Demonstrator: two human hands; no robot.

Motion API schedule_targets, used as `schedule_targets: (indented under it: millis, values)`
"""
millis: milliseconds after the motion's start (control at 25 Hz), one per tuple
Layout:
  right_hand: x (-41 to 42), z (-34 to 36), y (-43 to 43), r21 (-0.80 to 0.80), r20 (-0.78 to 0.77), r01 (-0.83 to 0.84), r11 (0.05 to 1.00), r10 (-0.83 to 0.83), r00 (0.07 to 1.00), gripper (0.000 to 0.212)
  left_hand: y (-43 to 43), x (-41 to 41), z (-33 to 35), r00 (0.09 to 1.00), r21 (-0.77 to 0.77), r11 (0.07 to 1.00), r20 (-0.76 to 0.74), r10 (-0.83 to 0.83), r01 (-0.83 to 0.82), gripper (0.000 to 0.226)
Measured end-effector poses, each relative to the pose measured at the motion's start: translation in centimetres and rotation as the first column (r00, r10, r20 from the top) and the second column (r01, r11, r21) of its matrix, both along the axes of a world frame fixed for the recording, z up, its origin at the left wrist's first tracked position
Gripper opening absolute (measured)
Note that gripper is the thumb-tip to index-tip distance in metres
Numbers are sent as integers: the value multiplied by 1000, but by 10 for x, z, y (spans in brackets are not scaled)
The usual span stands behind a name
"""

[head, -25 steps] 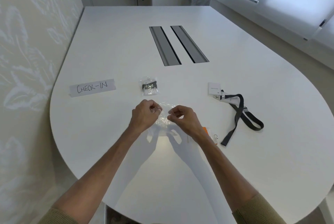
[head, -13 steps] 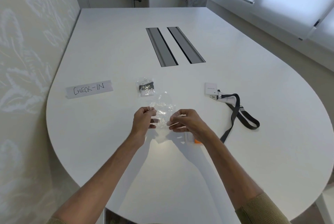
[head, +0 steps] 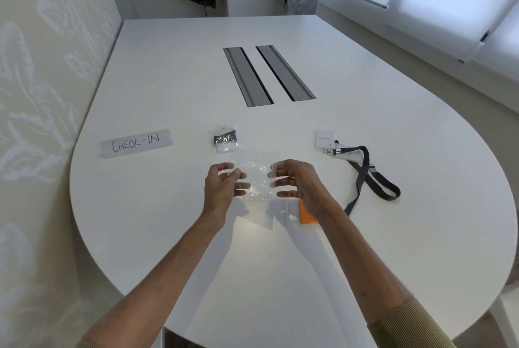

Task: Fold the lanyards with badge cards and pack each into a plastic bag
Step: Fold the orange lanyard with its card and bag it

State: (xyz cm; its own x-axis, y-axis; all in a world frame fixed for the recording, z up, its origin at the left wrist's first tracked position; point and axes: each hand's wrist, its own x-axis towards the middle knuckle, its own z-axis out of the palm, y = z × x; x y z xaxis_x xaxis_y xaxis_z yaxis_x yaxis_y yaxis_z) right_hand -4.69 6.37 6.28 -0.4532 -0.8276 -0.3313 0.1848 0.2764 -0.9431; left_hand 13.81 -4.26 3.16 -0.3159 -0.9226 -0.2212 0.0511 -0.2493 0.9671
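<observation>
Head-camera view at a white table [head: 174,224]: a person holds a clear plastic bag [head: 257,176] just above the tabletop at the centre of the frame. The left hand [head: 222,189] grips the bag's left edge and the right hand [head: 296,182] its right edge, thumbs on top and fingers loosely curled and spread behind the film. Under the right wrist lie a white card [head: 289,214] and an orange piece [head: 306,215], partly hidden. Just above the hands sits a packed bag [head: 223,138] with a folded dark lanyard inside. At centre right a loose dark lanyard [head: 375,183] lies clipped to a white badge card [head: 325,138]. At centre left a paper label [head: 136,143] reads "CHECK-IN". Two grey cable slots [head: 248,75] run up the tabletop above.
</observation>
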Motion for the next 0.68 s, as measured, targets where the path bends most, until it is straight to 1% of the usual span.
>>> schedule_targets:
  millis: [80,160,240,280,320,360,400,440,480,520,600,680]
  values:
    - [-2,1,3,-28,-68,26,999,-28,997,24,4,-3,-1,1000,-30,1000,17,-7,7,26]
    - [-2,4,6,-49,-104,65,997,-69,992,20,8,-7,1,999,-62,998,46,-19,22,32]
    - [-2,7,9,-53,-131,90,995,-96,987,18,15,-11,6,992,-135,990,126,-16,33,43]
    - [-1,8,11,-55,-153,93,994,-100,983,16,19,-12,8,978,-225,974,210,10,39,50]
    - [0,9,12,-62,-179,93,994,-103,978,15,23,-14,10,954,-344,938,294,61,46,55]
    - [1,10,14,-77,-207,91,993,-106,973,15,28,-15,13,934,-470,881,337,117,60,56]
    - [2,12,16,-97,-238,86,992,-107,965,14,33,-17,17,929,-568,819,340,145,80,50]
    - [4,15,17,-119,-273,75,990,-105,956,13,37,-20,23,936,-610,786,328,131,104,38]
    - [5,17,17,-142,-310,55,988,-97,946,12,41,-25,29,947,-592,795,312,74,133,26]
    - [6,20,17,-162,-347,31,986,-86,934,11,44,-29,35,952,-543,824,307,15,162,21]
    - [10,24,17,-183,-412,6,983,-82,908,9,46,-36,40,955,-486,858,297,-18,168,25]
    - [12,27,18,-185,-442,6,983,-88,893,6,45,-40,42,957,-482,865,290,4,143,22]
